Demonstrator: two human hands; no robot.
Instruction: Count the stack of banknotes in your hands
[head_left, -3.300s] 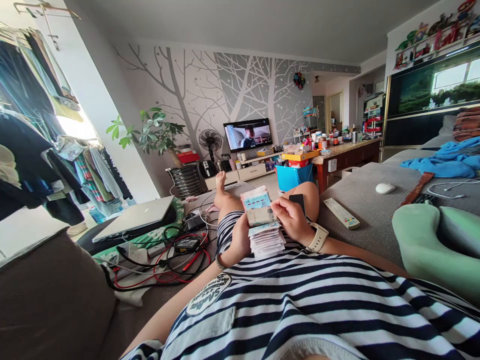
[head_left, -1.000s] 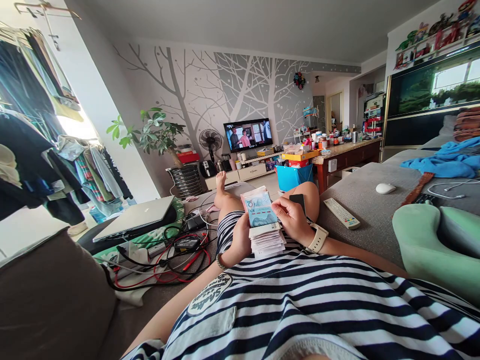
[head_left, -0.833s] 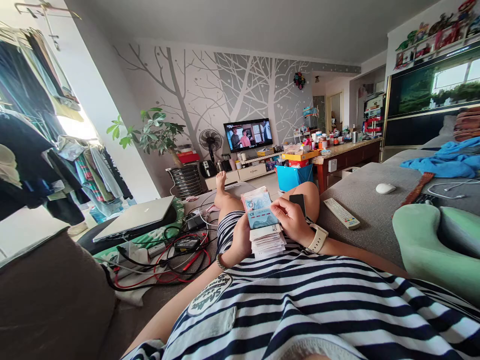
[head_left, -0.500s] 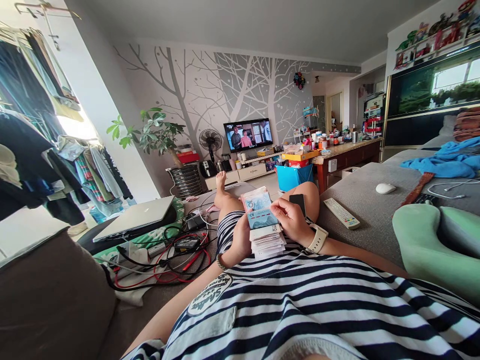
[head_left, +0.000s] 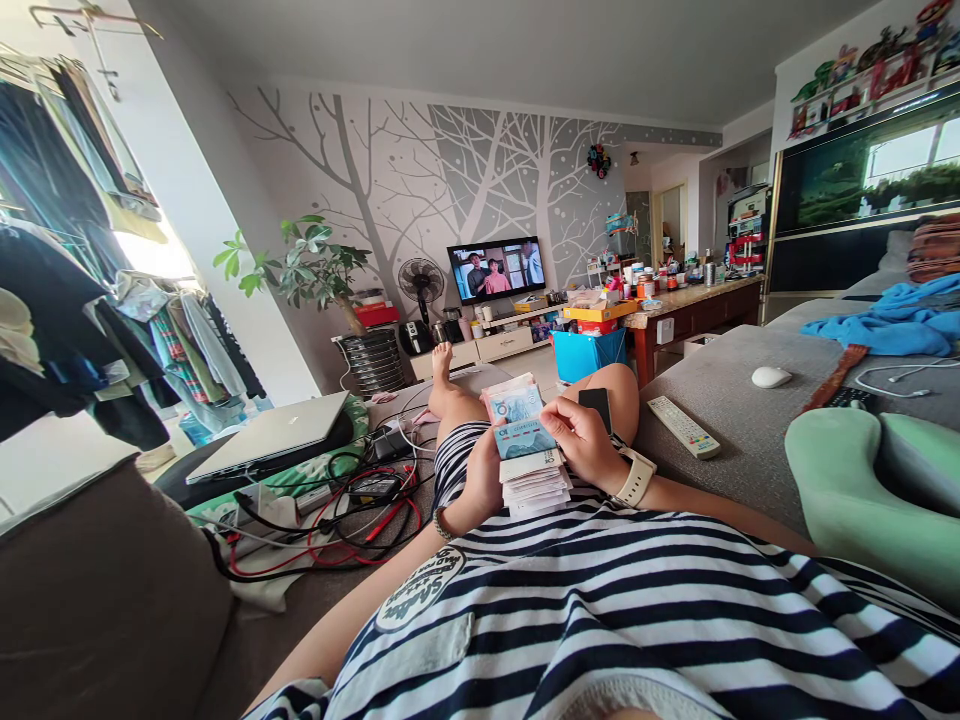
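Head view, blue banknote [head_left: 526, 441] now foremost, in hands [head_left: 589, 435]

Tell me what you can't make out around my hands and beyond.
In the head view:
Left hand: most fingers, hidden behind the banknotes.
Banknotes: how many, too overlapped to count.
Jars: labels, too small to read.
Green cushion: far end, cut off by the picture's right edge.

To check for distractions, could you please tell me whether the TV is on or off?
On: the TV shows a bright, coloured picture.
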